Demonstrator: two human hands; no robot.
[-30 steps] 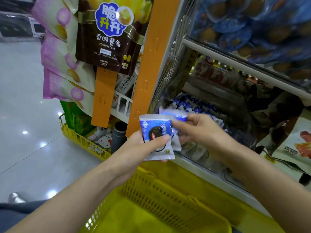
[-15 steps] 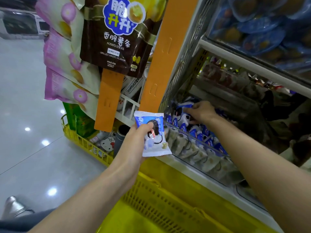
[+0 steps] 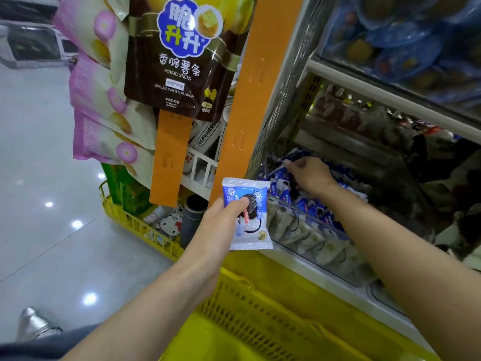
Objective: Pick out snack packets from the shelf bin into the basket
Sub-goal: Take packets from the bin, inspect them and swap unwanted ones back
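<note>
Fingers (image 3: 292, 164) of the right hand (image 3: 312, 178) are curled narrow, pinching the corner of a bin packet (image 3: 279, 175). The left hand (image 3: 221, 226) clamps a held packet (image 3: 247, 217) under its thumb. A yellow basket (image 3: 260, 324) lies at six o'clock, below both hands. The shelf bin (image 3: 307, 214), at three o'clock from the held packet, is heaped with similar packets. My advice is to lift the pinched one straight up over the clear front wall so its neighbours stay put. Then release both low over the basket.
</note>
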